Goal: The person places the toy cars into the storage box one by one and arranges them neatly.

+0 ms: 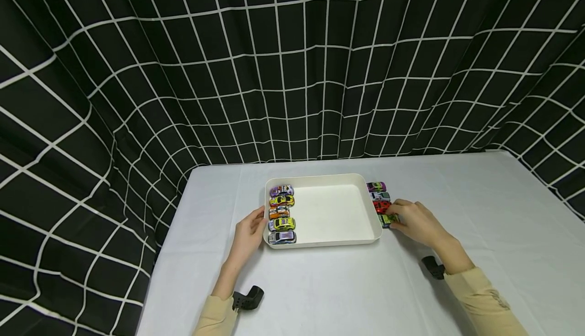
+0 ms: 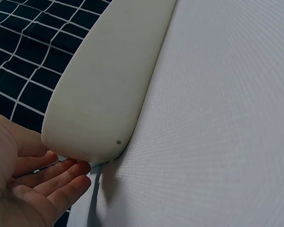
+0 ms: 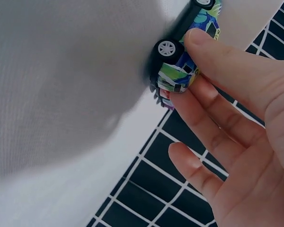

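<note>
Tray rim [image 1: 368,206] separates right hand [image 1: 415,220] from five cars [image 1: 279,212].

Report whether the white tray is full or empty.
Neither: the white tray is partly filled. Five toy cars line its left end, while the rest of its floor is bare.
</note>
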Available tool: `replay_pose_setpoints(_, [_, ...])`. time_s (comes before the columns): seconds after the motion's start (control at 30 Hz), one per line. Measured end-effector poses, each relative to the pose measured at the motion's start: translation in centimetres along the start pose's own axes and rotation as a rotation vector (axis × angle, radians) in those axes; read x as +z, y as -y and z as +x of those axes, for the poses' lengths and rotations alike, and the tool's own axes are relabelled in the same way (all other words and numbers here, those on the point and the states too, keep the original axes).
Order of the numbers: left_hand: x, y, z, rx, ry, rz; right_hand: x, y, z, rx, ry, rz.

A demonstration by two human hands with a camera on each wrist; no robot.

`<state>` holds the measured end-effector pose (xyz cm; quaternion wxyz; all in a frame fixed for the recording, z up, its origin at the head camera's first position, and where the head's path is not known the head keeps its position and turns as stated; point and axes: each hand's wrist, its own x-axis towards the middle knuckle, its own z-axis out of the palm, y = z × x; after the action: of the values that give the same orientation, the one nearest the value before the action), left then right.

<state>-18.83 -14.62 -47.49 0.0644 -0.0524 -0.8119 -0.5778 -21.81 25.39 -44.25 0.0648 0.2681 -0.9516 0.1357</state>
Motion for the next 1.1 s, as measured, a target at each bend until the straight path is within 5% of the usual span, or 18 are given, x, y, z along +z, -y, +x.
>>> replay_pose_setpoints(0.33, [-0.5,-3.8,-0.9,-0.002,0.015,0.0,-1.4,0.2,-0.2,0.009,0.009,-0.039])
replay_pose_setpoints(0.7, [-0.6,-4.0,-1.0,-0.003,0.017,-0.002,-3.6,0.4,0.2,-0.011,-0.061,-0.036])
replay_pose_setpoints(1.1, [-0.6,-3.8,-0.9,0.023,0.018,0.001,-4.4,2.2,3.8,-0.052,-0.035,-0.012])
